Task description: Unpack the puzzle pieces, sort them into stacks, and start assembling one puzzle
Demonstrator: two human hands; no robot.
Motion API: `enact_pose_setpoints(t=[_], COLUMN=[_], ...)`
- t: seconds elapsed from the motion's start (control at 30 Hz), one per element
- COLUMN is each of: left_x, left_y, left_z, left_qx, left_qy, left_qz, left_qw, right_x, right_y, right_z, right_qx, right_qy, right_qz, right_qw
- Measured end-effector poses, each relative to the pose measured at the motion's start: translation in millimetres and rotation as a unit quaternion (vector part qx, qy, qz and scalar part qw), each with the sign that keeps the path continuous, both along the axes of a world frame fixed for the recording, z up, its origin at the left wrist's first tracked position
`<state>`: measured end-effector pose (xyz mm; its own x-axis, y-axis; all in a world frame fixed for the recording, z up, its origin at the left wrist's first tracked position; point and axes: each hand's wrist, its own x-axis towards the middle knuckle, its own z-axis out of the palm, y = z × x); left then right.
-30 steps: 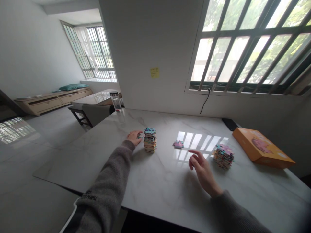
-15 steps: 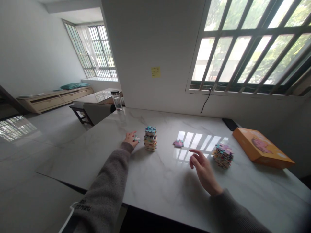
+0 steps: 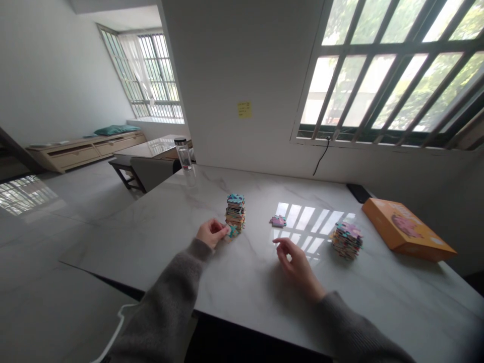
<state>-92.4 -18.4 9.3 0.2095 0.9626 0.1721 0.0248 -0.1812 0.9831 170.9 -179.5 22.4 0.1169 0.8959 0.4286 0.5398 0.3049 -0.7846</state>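
Observation:
My left hand point(image 3: 213, 233) pinches a teal jigsaw piece point(image 3: 233, 231) between thumb and fingers, in front of the lower part of a tall stack of jigsaw pieces point(image 3: 236, 210). Whether the piece touches the stack, I cannot tell. My right hand point(image 3: 297, 264) hovers over the table with loosely bent fingers, a gap between thumb and index finger, and nothing visible in it. Beyond its fingertips a pink and purple jigsaw piece or small pile point(image 3: 279, 221) lies on the tabletop. To the right of that hand stands a second, shorter stack of pieces point(image 3: 347, 241).
An orange box point(image 3: 408, 229) lies at the right of the white marbled table point(image 3: 249, 292). Behind it is a black phone point(image 3: 358, 193). A glass bottle point(image 3: 183, 155) stands at the far left corner. The wall with a yellow note point(image 3: 244, 109) borders the back edge.
My left hand has picked up the piece that lay left of the tall stack and moved it right and nearer. My right hand has shifted left, its fingers more curled.

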Motion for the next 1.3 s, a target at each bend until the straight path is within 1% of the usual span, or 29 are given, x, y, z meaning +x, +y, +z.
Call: enact_pose_setpoints(t=[0.07, 0.13, 0.23, 0.33, 0.37, 0.4, 0.43, 0.5, 0.57, 0.6, 0.63, 0.7, 0.77, 0.8, 0.87, 0.9, 0.97, 1.03, 1.1, 1.2, 1.3], left_x=[18.7, 34.0, 48.7, 54.9, 54.9, 53.5, 50.7, 40.1, 24.1, 15.0, 5.8, -10.6, -22.2, -25.6, -27.8, -26.9, -22.5, -16.4, -10.4, -4.0, -1.3], left_y=[-19.6, -35.3, -51.0, -59.5, -61.3, -62.4, -62.6, -58.8, -47.4, -38.6, -28.1, -3.8, 19.9, 29.8, 43.4, 47.0, 48.4, 45.0, 40.5, 35.9, 34.7], left_z=[-0.3, -1.9, -5.4, -7.8, -8.1, -8.0, -7.5, -5.7, -3.4, -2.5, -1.8, -1.6, -2.4, -3.1, -4.3, -4.8, -5.3, -5.5, -5.8, -6.7, -7.3], left_qx=[-0.01, -0.009, -0.017, -0.042, -0.04, -0.023, 0.012, 0.132, 0.254, 0.287, 0.302, 0.295, 0.254, 0.217, 0.151, 0.135, 0.145, 0.178, 0.204, 0.226, 0.23], left_qy=[-0.026, -0.05, -0.06, -0.05, -0.046, -0.04, -0.026, 0.02, 0.084, 0.112, 0.14, 0.187, 0.21, 0.207, 0.168, 0.143, 0.11, 0.106, 0.114, 0.131, 0.142], left_qz=[-0.029, -0.04, -0.066, -0.095, -0.099, -0.096, -0.085, -0.031, 0.031, 0.055, 0.069, 0.12, 0.17, 0.179, 0.169, 0.152, 0.103, 0.056, 0.025, 0.007, -0.003], left_qw=[0.999, 0.998, 0.996, 0.993, 0.993, 0.994, 0.996, 0.991, 0.963, 0.95, 0.941, 0.93, 0.928, 0.937, 0.959, 0.968, 0.978, 0.977, 0.972, 0.965, 0.963], right_x=[-16.3, -32.7, -49.4, -52.3, -50.6, -48.0, -44.5, -36.1, -27.1, -23.1, -19.9, -16.7, -18.3, -20.6, -27.2, -31.0, -38.6, -45.6, -51.0, -55.6, -56.0], right_y=[5.0, 10.9, 19.3, 23.2, 23.5, 23.5, 23.6, 24.4, 27.5, 30.2, 33.9, 44.8, 61.3, 71.6, 95.1, 107.4, 130.1, 147.3, 157.3, 161.7, 161.5], right_z=[-1.5, -3.2, -6.4, -7.5, -7.1, -6.5, -5.5, -3.1, 1.1, 4.6, 9.5, 23.4, 41.8, 51.5, 69.0, 75.8, 84.2, 86.3, 84.6, 80.5, 77.5], right_qx=[0.036, 0.057, 0.076, 0.092, 0.097, 0.102, 0.107, 0.118, 0.126, 0.13, 0.133, 0.135, 0.132, 0.132, 0.137, 0.139, 0.143, 0.14, 0.136, 0.127, 0.109], right_qy=[-0.036, -0.056, -0.082, -0.122, -0.139, -0.155, -0.164, -0.16, -0.14, -0.131, -0.125, -0.122, -0.126, -0.128, -0.133, -0.134, -0.143, -0.162, -0.179, -0.199, -0.214], right_qz=[0.02, 0.031, 0.044, 0.051, 0.047, 0.039, 0.028, 0.006, -0.007, -0.011, -0.013, -0.015, -0.012, -0.009, 0.004, 0.008, 0.013, 0.019, 0.025, 0.03, 0.041], right_qw=[0.999, 0.996, 0.993, 0.987, 0.984, 0.982, 0.98, 0.98, 0.982, 0.983, 0.983, 0.983, 0.983, 0.983, 0.982, 0.981, 0.979, 0.977, 0.974, 0.971, 0.97])
